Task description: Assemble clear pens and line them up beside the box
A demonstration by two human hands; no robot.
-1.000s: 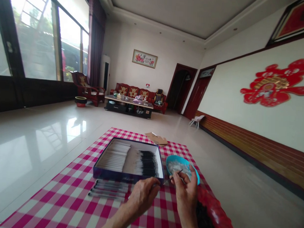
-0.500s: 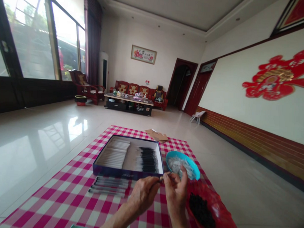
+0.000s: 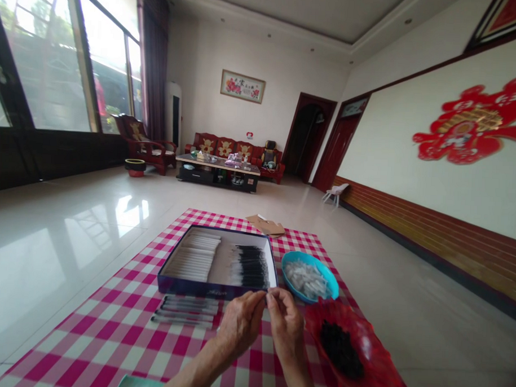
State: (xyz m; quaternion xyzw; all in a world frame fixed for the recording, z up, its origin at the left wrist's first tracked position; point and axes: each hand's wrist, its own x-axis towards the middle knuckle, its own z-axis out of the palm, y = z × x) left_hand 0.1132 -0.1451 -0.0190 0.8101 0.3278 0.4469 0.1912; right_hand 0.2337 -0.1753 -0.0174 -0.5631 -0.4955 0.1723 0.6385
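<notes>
Fingers [image 3: 257,298] of both hands are clenched in a tip-to-tip pinch: your left hand [image 3: 238,327] and right hand [image 3: 284,325] meet over the near part of the checked cloth [image 3: 121,335], just near of the box [image 3: 204,286]. They appear to grasp one thin part between them. The part itself is hidden by the fingertips, so you cannot identify it from this view.

Layout around the hands:
- The dark-rimmed box lies open, just beyond the hands. It holds a row of white shafts [image 3: 194,262] on the left and a row of black-tipped pieces [image 3: 251,266] on the right.
- A few loose sticks [image 3: 186,312] lie side by side on the cloth, just near of the box and left of your left hand.
- The blue bowl [image 3: 333,284] stands right of the box and holds small pale pieces [image 3: 308,279].
- The red bag [image 3: 376,370] lies near and right of the bowl, open, with a heap of small black pieces [image 3: 339,349].
- A flat piece of cardboard [image 3: 267,225] lies at the far edge of the cloth.

Progress, as a judgement: the box is largely filled, so much of the work looks done. The bowl and the bag still hold stock, and the loose sticks are not in the box.
</notes>
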